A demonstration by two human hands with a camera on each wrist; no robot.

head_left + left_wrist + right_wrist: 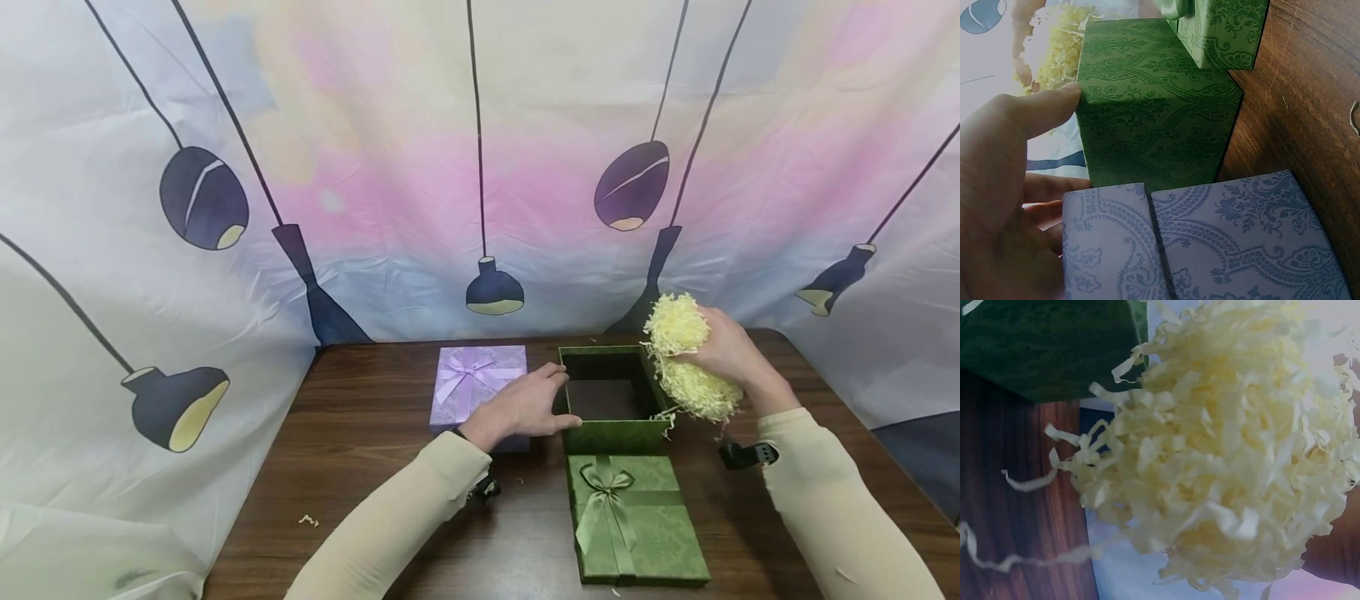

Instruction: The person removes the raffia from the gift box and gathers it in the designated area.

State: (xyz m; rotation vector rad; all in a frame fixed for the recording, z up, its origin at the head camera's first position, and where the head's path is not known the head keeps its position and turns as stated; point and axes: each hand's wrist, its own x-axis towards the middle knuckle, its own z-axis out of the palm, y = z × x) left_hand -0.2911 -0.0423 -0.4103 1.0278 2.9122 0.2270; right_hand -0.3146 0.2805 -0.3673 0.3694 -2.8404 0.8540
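Note:
In the head view, my right hand grips a big clump of pale yellow shredded paper just off the right rim of an open green box. Paper bulges above and below the fingers, and loose strands hang toward the rim. It fills most of the right wrist view, hiding the fingers there. The box's dark inside shows bare. My left hand touches the box's left side and near corner with fairly straight fingers. In the left wrist view, the thumb meets the box edge; the other fingers are partly hidden behind a lilac box.
A green lid with a ribbon bow lies in front of the open box. Left of it sits the lilac box with a bow, partly under my left arm. Paper scraps lie on the wooden table. A printed cloth hangs behind.

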